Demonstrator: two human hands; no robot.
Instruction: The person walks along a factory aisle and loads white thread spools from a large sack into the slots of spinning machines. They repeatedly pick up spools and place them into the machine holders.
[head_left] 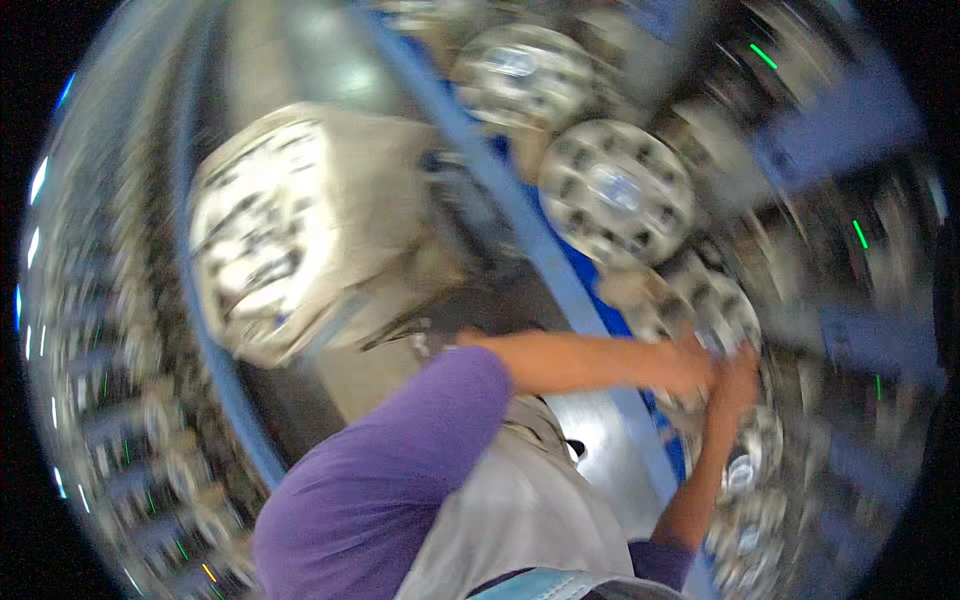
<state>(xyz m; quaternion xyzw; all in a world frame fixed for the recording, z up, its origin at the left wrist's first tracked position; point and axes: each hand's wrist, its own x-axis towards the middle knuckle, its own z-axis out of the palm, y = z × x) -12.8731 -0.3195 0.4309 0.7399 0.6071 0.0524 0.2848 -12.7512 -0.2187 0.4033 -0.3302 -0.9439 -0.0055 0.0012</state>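
Note:
Both hands are together at the right, over a row of round pale holders with dark openings around their rims. My left hand (690,368) reaches across from a purple sleeve, close beside my right hand (738,378), which comes up from below. Motion blur smears the fingers of both, so I cannot see whether they hold anything. Just beyond them is the nearest round holder (735,312). Farther up the row sit another round holder (618,192) and a third round holder (522,75).
On the left stands a large beige sack (375,200) filled with whitish pieces too blurred to name. A blue rail (560,275) runs diagonally between the sack and the holders. A curved blue edge (205,335) borders the sack's far side. Blurred machinery lines both sides.

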